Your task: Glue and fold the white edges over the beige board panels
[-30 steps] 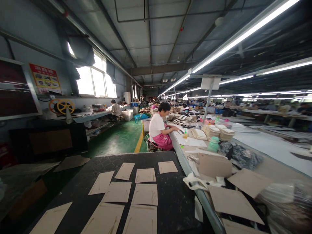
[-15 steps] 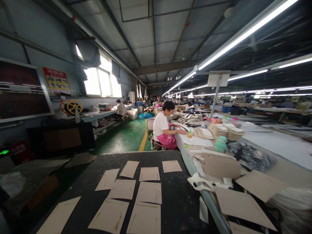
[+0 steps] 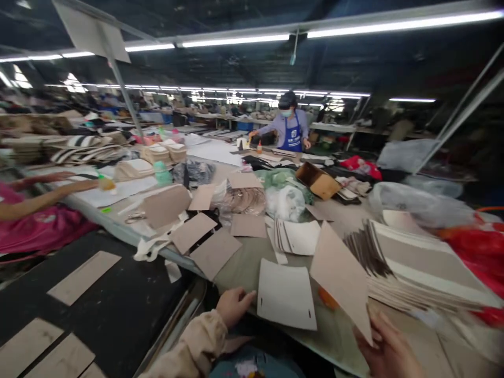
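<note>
My right hand (image 3: 388, 341) grips the lower corner of a beige flat panel (image 3: 340, 278), which stands tilted up over the table. My left hand (image 3: 235, 306) is at the table's near edge, thumb apart from loosely curled fingers, with nothing visible in it. Just right of it lies a white panel (image 3: 286, 294) with small dark slots near its lower corners. Behind, a few white panels (image 3: 301, 236) overlap. An orange object (image 3: 327, 298) is partly hidden by the held panel.
Striped panels (image 3: 425, 262) are stacked at right, beside clear and red plastic bags (image 3: 476, 247). Beige pieces (image 3: 216, 252) lie left of centre; more rest on a black surface (image 3: 129, 283). A co-worker's arms (image 3: 51, 197) reach in from the left; another person (image 3: 291, 128) stands across the table.
The view has swung right and down, from the black surface with beige panels to the worktable. Both my hands are now in view, the right one holding a panel.
</note>
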`<state>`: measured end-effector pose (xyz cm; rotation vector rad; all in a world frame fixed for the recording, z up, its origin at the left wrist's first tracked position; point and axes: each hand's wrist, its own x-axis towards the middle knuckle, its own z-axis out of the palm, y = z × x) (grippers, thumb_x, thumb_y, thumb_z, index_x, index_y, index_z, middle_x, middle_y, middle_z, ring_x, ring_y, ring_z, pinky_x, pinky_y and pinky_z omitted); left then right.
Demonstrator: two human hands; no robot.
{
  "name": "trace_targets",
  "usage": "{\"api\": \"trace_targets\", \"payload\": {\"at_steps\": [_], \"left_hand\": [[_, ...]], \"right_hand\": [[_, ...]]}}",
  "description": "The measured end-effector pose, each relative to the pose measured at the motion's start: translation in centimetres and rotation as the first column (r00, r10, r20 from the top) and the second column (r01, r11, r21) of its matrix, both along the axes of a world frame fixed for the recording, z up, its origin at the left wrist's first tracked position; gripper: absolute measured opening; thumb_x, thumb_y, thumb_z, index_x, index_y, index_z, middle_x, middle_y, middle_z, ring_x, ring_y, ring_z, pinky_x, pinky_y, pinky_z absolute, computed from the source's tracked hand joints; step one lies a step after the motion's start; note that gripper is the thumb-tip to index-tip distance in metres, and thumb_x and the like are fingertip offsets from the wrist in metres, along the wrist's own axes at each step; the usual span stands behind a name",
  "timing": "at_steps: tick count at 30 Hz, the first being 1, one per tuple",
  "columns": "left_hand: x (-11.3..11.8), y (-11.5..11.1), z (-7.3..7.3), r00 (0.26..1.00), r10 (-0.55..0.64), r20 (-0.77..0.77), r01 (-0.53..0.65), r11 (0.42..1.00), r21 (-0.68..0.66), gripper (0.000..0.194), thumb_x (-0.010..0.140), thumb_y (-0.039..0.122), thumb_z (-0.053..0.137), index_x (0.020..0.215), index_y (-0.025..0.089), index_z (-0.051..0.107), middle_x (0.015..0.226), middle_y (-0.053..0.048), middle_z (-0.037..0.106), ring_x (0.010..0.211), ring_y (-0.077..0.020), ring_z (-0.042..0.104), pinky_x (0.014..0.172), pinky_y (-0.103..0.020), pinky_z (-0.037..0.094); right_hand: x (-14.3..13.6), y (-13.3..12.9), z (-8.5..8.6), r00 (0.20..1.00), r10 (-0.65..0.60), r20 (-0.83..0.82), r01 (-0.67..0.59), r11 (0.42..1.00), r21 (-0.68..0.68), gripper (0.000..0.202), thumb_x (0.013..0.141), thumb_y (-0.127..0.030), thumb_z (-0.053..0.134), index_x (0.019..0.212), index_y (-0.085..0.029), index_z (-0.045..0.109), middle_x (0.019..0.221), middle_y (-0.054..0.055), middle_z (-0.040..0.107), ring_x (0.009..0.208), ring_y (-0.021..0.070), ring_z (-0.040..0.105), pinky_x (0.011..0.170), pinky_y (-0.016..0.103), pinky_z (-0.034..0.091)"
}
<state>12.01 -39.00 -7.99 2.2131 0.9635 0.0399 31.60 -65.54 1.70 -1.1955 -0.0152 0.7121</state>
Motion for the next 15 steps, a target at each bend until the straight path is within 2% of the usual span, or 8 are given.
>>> {"api": "trace_targets", "payload": {"at_steps": [3,5,8,12,15], "left_hand": [[1.2,-0.8,0.0,0.998,-0.064,0.019,0.065,0.996,-0.058,0.044,0.079,0.057,0.043,0.067,0.019,0.062,0.059,0.0,0.059,0.06,-0.0159,0.055,0.054,-0.024,0.031],[2.1,-0.9,-0.3,0.997,-0.068,0.028,0.069,0.996,-0.064,0.032,0.076,0.047,0.05,0.066,0.019,0.061,0.058,0.001,0.057,0.061,-0.015,0.053,0.055,-0.023,0.03],[2.6,-0.6,-1.0,0.998,-0.048,0.034,0.05,0.997,-0.065,0.024,0.076,0.036,0.049,0.061,0.018,0.057,0.056,0.002,0.052,0.061,-0.0138,0.051,0.056,-0.023,0.03],[1.2,0.7,-1.7,0.998,-0.035,0.045,0.039,0.995,-0.088,0.027,0.077,0.037,0.044,0.059,0.018,0.05,0.055,0.003,0.046,0.059,-0.0131,0.049,0.055,-0.022,0.033],[-0.6,2.4,-1.5,0.993,-0.023,0.12,0.039,0.99,-0.133,0.031,0.078,0.044,0.041,0.062,0.019,0.049,0.055,0.004,0.045,0.058,-0.013,0.048,0.054,-0.022,0.035]], "right_hand": [[-0.7,0.6,-0.7,0.996,-0.049,-0.076,0.051,0.998,0.033,0.031,0.061,-0.035,0.08,0.077,-0.021,0.058,0.05,-0.01,0.032,0.041,0.0019,0.027,0.038,0.009,0.031],[-1.1,1.2,-1.2,0.997,-0.033,-0.063,0.035,0.999,0.036,0.032,0.061,-0.036,0.08,0.076,-0.018,0.058,0.05,-0.009,0.031,0.041,0.0013,0.025,0.037,0.009,0.024],[-1.7,2.0,-2.0,0.999,-0.024,-0.034,0.025,1.0,0.001,0.034,0.059,-0.037,0.081,0.076,-0.015,0.061,0.048,-0.009,0.032,0.041,0.0008,0.024,0.038,0.01,0.019],[-2.3,3.2,-2.8,1.0,-0.004,-0.029,0.003,1.0,-0.029,0.036,0.056,-0.039,0.082,0.073,-0.014,0.063,0.045,-0.009,0.034,0.04,0.0007,0.022,0.039,0.013,0.014],[-2.3,3.7,-3.0,0.998,-0.023,-0.05,0.023,1.0,-0.009,0.033,0.055,-0.037,0.081,0.073,-0.016,0.065,0.044,-0.008,0.035,0.04,0.0018,0.022,0.039,0.014,0.015]]}}
